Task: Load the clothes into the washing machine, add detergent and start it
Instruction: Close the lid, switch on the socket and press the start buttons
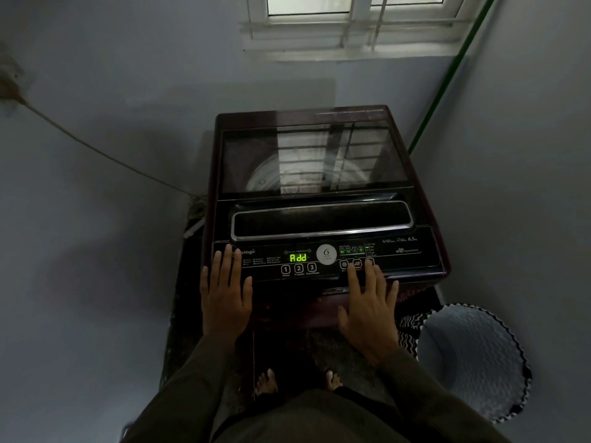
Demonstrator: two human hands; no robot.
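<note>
- The washing machine (319, 193), a dark maroon top-loader, stands in the corner under a window (351, 24); its glass lid (313, 155) is down and flat; the window's reflection covers the glass, so only part of the pale drum rim shows and what lies inside cannot be told
- Between lid and controls runs an oblong black recess (319, 219) with a silver rim
- The control panel (399, 254) faces the person along the near edge; its green display (298, 258) is lit and reads "Add"; just below it sit 3 buttons marked 1 (285, 269), 2 (298, 268) and 3 (311, 267); small green lights glow at the panel's right part
- The left hand (225, 292) lies flat on the left end of the panel, fingers straight and close together, holding nothing; the fingertips reach beside the brand lettering
- The right hand (371, 311) is spread, fingers straight and apart, gripping nothing; its fingertips lie over the row of small round buttons right of the display; whether any is pressed cannot be told
- A pale laundry basket (511, 362) with black-and-white zigzag trim stands on the floor just right of the machine; a black-and-white patterned cloth (406, 327) lies between the 2
- A green pipe (447, 81) slants down the right wall behind the machine; a cord (96, 148) runs along the left wall toward it
- 2 bare feet (265, 382) stand on the dark floor before the machine
</note>
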